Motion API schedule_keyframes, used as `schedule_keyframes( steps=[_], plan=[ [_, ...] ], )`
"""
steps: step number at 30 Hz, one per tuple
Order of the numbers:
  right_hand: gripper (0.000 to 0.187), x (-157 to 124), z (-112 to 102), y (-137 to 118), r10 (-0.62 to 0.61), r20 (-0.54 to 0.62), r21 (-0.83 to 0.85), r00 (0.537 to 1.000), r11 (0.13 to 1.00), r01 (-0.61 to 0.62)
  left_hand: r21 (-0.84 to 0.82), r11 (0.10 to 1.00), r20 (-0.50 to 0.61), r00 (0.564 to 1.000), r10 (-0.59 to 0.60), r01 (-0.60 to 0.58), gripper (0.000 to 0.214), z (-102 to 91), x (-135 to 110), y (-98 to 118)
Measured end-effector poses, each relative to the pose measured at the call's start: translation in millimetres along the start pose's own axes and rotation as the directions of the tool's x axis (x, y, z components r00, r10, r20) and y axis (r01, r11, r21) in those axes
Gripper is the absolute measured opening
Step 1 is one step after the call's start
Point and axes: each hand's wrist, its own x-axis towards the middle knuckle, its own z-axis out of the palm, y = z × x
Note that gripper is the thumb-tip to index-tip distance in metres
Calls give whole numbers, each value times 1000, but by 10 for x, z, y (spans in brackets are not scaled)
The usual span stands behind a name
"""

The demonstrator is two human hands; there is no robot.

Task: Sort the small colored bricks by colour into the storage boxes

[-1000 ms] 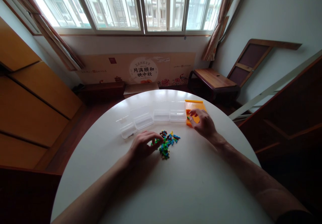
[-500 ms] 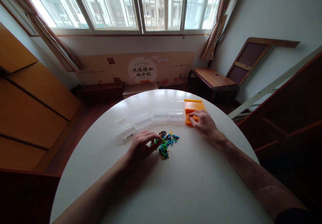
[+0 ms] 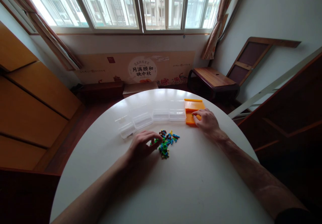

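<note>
A loose pile of small toy bricks point(image 3: 164, 147), green, blue, brown and yellow, lies on the white round table. At its left edge is my left hand point(image 3: 142, 143), thumb and forefinger curled together over green bricks; what is between the tips is hidden. My right hand point(image 3: 207, 120) hovers over the front part of an open orange box point(image 3: 190, 120), whose lid lies back on the table. Its thumb and forefinger are pinched on a tiny piece that looks green.
Several clear plastic boxes with raised lids, among them one at the left point(image 3: 127, 130) and one beside the orange box point(image 3: 177, 115), stand in an arc behind the pile. A wooden stool point(image 3: 213, 76) stands beyond the round table point(image 3: 181, 190), below the window.
My right hand has drawn back slightly to the right over the orange box, its fingertips still together. My left hand stays at the pile.
</note>
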Motion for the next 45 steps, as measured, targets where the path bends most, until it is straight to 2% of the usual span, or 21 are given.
schedule_keyframes(
  steps=[7,14,22,30,36,45],
  plan=[
    [20,8,37,69,1,-20,22,1000,1000,-1,7,1000,3,1000,-2,2,7,-1,1,3],
    [19,13,56,105,-38,11,28,999,999,38,11,1000,13,1000,0,-1,7,-8,1,-5],
    [15,36,31,131,2,12,19,1000,1000,-2,20,1000,12,1000,-8,8,9,-10,1,18],
    [24,47,58,196,43,-1,23,999,999,-43,11,1000,13,1000,-10,10,10,-12,13,28],
    [20,49,61,215,78,1,-7,997,997,-78,6,1000,13,1000,-17,17,10,-10,-3,20],
    [18,45,37,202,41,-30,-56,999,998,-42,14,1000,8,1000,-6,6,8,-5,7,23]
  ],
)
